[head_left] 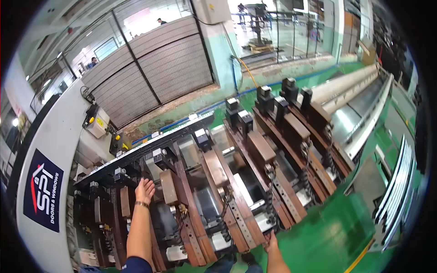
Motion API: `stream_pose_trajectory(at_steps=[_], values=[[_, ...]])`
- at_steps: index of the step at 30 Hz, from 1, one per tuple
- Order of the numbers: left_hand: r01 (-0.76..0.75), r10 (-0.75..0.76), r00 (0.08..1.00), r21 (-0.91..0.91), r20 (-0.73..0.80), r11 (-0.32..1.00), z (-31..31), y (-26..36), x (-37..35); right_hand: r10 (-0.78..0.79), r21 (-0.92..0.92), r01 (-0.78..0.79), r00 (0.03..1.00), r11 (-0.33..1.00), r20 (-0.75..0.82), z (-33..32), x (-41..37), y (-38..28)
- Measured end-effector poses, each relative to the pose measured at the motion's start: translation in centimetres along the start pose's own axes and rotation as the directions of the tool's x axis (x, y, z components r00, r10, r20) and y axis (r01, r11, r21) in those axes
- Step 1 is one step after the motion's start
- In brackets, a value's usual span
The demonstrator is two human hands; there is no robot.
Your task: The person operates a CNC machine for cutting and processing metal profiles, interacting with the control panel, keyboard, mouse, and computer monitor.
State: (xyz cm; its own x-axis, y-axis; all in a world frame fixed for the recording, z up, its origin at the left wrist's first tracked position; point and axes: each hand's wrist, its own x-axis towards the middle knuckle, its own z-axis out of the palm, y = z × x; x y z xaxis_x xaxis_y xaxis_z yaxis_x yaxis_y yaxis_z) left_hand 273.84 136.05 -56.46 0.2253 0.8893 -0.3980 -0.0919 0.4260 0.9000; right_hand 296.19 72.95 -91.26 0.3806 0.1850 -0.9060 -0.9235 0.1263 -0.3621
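Observation:
My left hand (pixel 144 191) is stretched out over the machine bed, palm up with the fingers spread, and holds nothing. Beside it stand brown metal blocks (pixel 168 187) on long brown rails (pixel 186 182). Low in the view, my right hand (pixel 272 241) is at the near end of a rail (pixel 248 218); its fingers are partly hidden, and whether it grips the rail end is unclear. Black coiled hoses (pixel 269 200) hang along the rails, and black motor units (pixel 202 139) sit at their far ends.
A white machine housing with an SPI sign (pixel 43 195) rises at the left. Behind the bed are a mesh fence (pixel 168 63) and a low wall. Long metal profiles (pixel 398 186) lie at the right above the green floor (pixel 318 245). Distant people are visible beyond the fence.

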Motion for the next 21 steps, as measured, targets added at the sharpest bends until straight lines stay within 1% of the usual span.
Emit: stream_pose_trajectory(at_steps=[1, 3, 5, 7, 8, 11, 15, 16, 18, 20, 21], values=[[0.016, -0.016, 1.0, -0.037, 0.002, 0.999, 1.0, 0.2, 3.3, -0.006, 0.1, 0.007, 1.0, 0.995, -0.01, -0.3, 2.3, 0.3], [0.052, -0.053, 0.998, -0.04, -0.039, 0.998, 3.2, 0.7, 8.6, -0.101, 0.201, 0.079, 0.989, 0.976, 0.105, 2.0, 0.0, -0.3], [0.101, -0.105, 0.991, -0.053, -0.083, 0.993, 4.9, 1.2, 12.7, -0.119, 0.172, 0.103, 0.989, 0.98, 0.086, 3.9, -2.6, -2.6], [0.117, -0.126, 0.989, -0.121, -0.074, 0.986, 5.7, 1.2, 16.7, -0.127, 0.134, 0.119, 0.991, 0.984, 0.048, 5.1, -3.3, -4.2], [0.128, -0.14, 0.988, -0.154, -0.072, 0.98, 6.0, 1.3, 17.8, -0.129, 0.113, 0.125, 0.991, 0.986, 0.027, 5.2, -3.6, -4.8], [0.075, -0.097, 0.992, -0.231, -0.086, 0.97, 6.0, 1.1, 20.3, -0.129, 0.057, 0.131, 0.991, 0.99, -0.032, 5.8, -4.7, -5.9], [0.049, -0.088, 0.986, -0.257, -0.143, 0.965, 4.4, 2.1, 23.5, -0.112, 0.0, 0.113, 0.989, 0.994, -0.096, 7.4, -6.2, -5.6], [0.069, -0.108, 0.984, -0.253, -0.143, 0.965, 3.7, 2.3, 24.0, -0.105, -0.019, 0.103, 0.989, 0.994, -0.108, 8.0, -6.4, -5.4], [0.085, -0.126, 0.981, -0.257, -0.147, 0.963, 3.5, 2.7, 23.8, -0.087, -0.06, 0.079, 0.988, 0.995, -0.129, 9.9, -7.7, -5.3], [0.076, -0.116, 0.982, -0.254, -0.146, 0.964, 3.8, 2.7, 23.6, -0.077, -0.099, 0.062, 0.985, 0.993, -0.155, 11.0, -8.5, -5.3], [0.097, -0.135, 0.981, -0.244, -0.142, 0.965, 3.8, 2.8, 23.7, -0.076, -0.118, 0.056, 0.982, 0.991, -0.17, 10.9, -8.4, -5.4]])
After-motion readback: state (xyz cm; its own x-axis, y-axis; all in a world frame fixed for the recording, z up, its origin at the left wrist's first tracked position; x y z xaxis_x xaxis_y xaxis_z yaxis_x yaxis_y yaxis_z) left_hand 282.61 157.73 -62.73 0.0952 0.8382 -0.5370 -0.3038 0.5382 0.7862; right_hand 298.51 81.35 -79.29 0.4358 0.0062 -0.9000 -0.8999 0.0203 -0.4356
